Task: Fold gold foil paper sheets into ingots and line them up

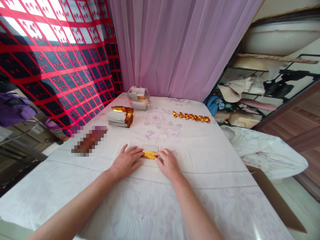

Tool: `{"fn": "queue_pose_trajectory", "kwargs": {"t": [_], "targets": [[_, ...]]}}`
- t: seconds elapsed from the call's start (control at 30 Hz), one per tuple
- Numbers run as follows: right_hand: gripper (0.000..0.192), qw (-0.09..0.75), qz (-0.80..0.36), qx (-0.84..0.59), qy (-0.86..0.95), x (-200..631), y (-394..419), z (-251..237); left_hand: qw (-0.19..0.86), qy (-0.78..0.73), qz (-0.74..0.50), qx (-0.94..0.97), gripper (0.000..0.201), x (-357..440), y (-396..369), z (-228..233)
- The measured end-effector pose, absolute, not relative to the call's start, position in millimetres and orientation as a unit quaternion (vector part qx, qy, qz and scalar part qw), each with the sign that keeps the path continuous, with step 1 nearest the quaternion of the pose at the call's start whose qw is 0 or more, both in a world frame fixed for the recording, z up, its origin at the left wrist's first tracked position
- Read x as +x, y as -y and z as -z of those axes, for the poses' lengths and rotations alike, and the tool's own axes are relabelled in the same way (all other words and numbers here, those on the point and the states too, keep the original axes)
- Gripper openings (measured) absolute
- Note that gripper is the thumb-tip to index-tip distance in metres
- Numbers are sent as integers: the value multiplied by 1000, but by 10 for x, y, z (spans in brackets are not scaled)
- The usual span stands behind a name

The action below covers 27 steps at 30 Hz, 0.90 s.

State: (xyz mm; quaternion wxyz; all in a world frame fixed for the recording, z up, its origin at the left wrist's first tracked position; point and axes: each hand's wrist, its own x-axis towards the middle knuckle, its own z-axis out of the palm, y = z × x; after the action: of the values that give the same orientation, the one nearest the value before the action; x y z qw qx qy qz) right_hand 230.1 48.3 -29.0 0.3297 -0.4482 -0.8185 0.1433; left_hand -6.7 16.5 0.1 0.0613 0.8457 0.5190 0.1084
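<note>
A small sheet of gold foil paper [149,155] lies on the table between my hands, its near part showing gold and its far part pale grey. My left hand [128,159] rests flat with fingers spread, its fingertips on the sheet's left end. At the right end, my right hand [169,162] has its thumb and fingers bent together on the sheet's edge. Farther off to the left sits a stack of gold-and-grey foil paper [117,118]. A row of folded gold foil pieces [191,116] lies at the far right.
A clear plastic bag [139,104] with more paper stands at the table's back. A blurred-out reddish patch [89,141] is on the left. A flowered white cloth [200,196] covers the table. An open cardboard box [277,200] and a shoe rack [262,96] stand to the right.
</note>
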Motion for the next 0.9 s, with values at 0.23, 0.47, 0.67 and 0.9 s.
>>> {"fn": "queue_pose_trajectory", "kwargs": {"t": [0.23, 0.47, 0.67, 0.9], "targets": [[17, 329, -152, -462, 809, 2273, -410, 231, 31, -511, -166, 843, 26, -64, -240, 43], [18, 331, -165, -474, 799, 2263, -345, 196, 10, -513, -199, 835, 24, -49, -252, 85], [15, 333, -170, -473, 798, 2262, -330, 164, 13, -509, -203, 837, 25, -50, -251, 91], [18, 340, -163, -469, 799, 2265, -314, 156, 10, -497, -200, 844, 24, -49, -260, 81]]}}
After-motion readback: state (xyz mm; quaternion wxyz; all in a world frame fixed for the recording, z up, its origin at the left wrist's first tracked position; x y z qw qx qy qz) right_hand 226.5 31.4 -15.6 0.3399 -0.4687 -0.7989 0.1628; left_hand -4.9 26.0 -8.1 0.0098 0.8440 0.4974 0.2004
